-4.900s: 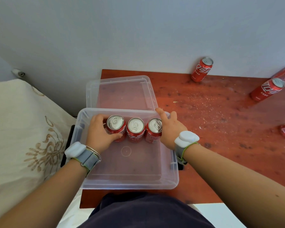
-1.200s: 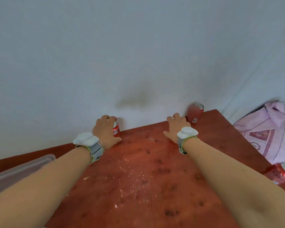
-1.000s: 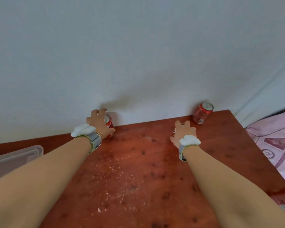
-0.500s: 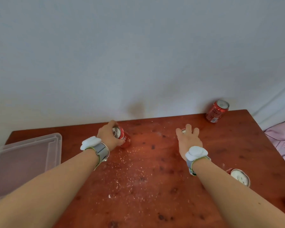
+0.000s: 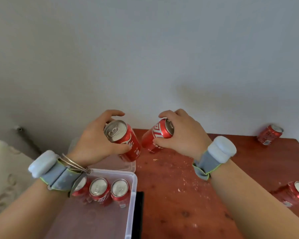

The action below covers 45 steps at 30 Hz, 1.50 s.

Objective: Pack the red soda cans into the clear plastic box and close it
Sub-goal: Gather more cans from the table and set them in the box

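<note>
My left hand grips a red soda can, tilted, in the air above the far rim of the clear plastic box. My right hand grips a second red can just to its right, over the table. Three red cans stand upright in a row along the box's far wall; my left wrist partly covers the leftmost. The box's clear lid lies behind the box, mostly hidden by my left hand.
On the red-brown wooden table, one red can stands at the far right by the wall and another at the right edge. A cream patterned cloth lies left of the box. A grey wall rises behind.
Both hands have lifted their cans off the table and carried them left and toward me, up to the box. The view has swung back left, so the box and its three cans show again.
</note>
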Tool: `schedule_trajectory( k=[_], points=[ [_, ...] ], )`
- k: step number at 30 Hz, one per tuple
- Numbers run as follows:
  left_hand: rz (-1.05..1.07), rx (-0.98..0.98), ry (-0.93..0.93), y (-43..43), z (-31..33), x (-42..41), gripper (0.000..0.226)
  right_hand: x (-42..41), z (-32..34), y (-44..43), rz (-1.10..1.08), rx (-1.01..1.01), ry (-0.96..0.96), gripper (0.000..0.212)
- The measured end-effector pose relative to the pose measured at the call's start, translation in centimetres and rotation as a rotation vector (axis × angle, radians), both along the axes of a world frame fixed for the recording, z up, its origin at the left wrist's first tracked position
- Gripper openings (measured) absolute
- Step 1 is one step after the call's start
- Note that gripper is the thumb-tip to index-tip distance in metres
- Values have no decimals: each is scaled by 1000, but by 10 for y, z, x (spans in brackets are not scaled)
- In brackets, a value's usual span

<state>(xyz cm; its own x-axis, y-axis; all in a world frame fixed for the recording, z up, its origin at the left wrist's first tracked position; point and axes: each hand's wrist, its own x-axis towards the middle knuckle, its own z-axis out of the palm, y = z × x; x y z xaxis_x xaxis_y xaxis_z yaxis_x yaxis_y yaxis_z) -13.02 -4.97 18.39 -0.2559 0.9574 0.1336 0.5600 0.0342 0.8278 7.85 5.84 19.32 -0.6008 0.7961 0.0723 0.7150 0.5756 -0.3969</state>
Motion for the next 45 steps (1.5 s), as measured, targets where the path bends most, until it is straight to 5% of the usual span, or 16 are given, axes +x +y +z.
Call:
schedule_trajectory(
  k=[6,13,22,33,37,42,45],
  points=[
    [-136,-248,100,-64,-35,-61,87,-73,-33,-96,228,-112,-244,74],
    [-191,-334,63,-109,-110,-63,91,-89,-123,-157,255,40,-488,76],
    [-82,-442,223,-128,-180,-51,82,-86,-174,-172,241,109,-548,60],
    [-92,-499,212,-124,-181,-35,78,-89,-189,-180,188,183,-534,43],
    [-136,-594,292,-129,-173,-40,77,-80,-185,-173,230,104,-411,53],
    [-143,-472,460,-121,-147,-26,71,-46,-168,-140,45,-78,107,27],
    [-177,-386,482,-99,-129,-1,64,-8,-166,-107,-70,-115,167,26]
  ],
)
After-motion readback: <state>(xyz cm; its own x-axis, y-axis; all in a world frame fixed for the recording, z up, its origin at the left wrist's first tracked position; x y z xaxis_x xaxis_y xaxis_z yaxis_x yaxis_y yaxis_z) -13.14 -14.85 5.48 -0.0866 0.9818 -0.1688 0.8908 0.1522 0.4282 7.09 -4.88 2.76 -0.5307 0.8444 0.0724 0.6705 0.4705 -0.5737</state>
